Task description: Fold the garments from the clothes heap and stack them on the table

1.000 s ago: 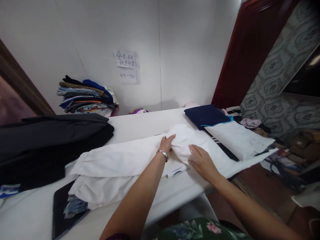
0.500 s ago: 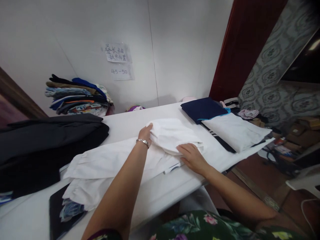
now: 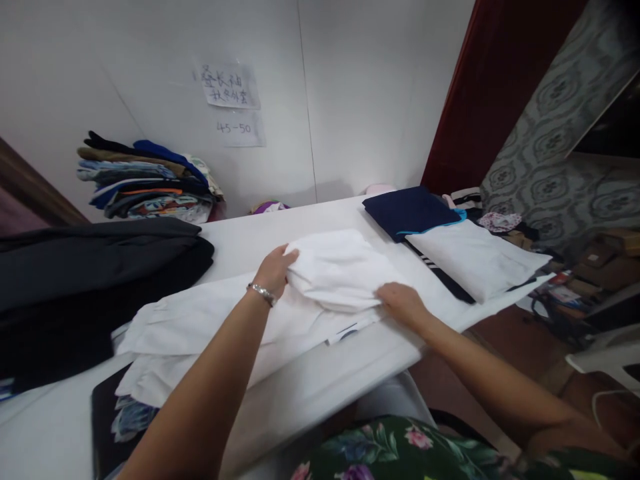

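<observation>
A white garment (image 3: 335, 270) lies on the white table, its right part folded over in a bundle. Two long pieces (image 3: 175, 327) of white cloth with gathered ends stretch away to the left. My left hand (image 3: 274, 272), with a silver bracelet at the wrist, grips the bundle's left edge, thumb on top and fingers partly hidden. At the lower right corner, my right hand (image 3: 401, 305) is closed on the edge of the same garment. A strip with a dark mark (image 3: 347, 332) shows under the bundle at the front.
Dark clothes (image 3: 100, 267) are heaped at the left, with a stack of folded clothes (image 3: 150, 180) behind. To the right lie a folded navy garment (image 3: 413, 208) and a folded white one (image 3: 477, 257). Blue denim (image 3: 133, 420) peeks out at front left. Paper signs (image 3: 231, 85) hang on the wall.
My left hand has shifted left along the garment's edge. My right hand has moved right to its corner and closed on it, and the folded part looks flatter and more spread.
</observation>
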The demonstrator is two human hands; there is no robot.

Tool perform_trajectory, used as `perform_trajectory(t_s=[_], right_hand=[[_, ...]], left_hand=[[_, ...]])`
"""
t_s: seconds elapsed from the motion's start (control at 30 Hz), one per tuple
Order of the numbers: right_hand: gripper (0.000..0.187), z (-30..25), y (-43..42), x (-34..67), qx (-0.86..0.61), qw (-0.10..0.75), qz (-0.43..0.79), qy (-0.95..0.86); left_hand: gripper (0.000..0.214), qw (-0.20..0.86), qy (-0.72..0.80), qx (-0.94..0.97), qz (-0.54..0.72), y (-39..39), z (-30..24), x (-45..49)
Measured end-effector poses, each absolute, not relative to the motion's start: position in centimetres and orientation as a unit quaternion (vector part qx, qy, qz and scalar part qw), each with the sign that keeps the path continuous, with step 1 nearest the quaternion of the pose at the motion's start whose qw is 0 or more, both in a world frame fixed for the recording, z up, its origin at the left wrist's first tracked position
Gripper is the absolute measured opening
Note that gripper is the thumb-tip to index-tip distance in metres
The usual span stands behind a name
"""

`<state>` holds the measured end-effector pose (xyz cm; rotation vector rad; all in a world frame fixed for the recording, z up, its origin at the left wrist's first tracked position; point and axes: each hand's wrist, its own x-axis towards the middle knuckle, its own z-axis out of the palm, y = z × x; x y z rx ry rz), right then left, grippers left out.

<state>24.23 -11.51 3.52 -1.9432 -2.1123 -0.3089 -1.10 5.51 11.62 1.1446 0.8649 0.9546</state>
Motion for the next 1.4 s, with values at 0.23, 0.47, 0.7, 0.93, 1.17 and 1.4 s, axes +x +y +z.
perform_trajectory(t_s=[0.23,0.47,0.7,0.93,1.17,1.4], right_hand=[[0.02,5.0,-13.2,23.5,-0.613,0.162,0.155,-0.758],[0.031,9.1,-6.6,24.4,-0.592,0.411,0.116,-0.683],[0.061,9.7,3.1,25.8,-0.61,0.279,0.133,-0.729],[0.043,8.9,4.4,27.0,-0.639,0.209,0.134,-0.728],[0.037,7.0,7.6,25.3,-0.721,0.152,0.076,-0.672],[0.046,4.1,9.1,24.6,-0.75,0.188,0.089,-0.627]], left_hand=[[0.032,0.614,0.529,0.499,0.308,4.2,5.4,-5.0],[0.032,0.506,0.449,0.64,0.365,3.4,4.8,-5.0],[0.032,0.463,0.339,0.74,0.351,-0.2,6.7,-4.9],[0.027,0.462,0.315,0.749,0.356,-1.8,7.4,-4.7],[0.032,0.443,0.52,0.604,0.411,3.9,5.1,-6.1],[0.016,0.351,0.582,0.657,0.325,6.3,3.6,-7.4]])
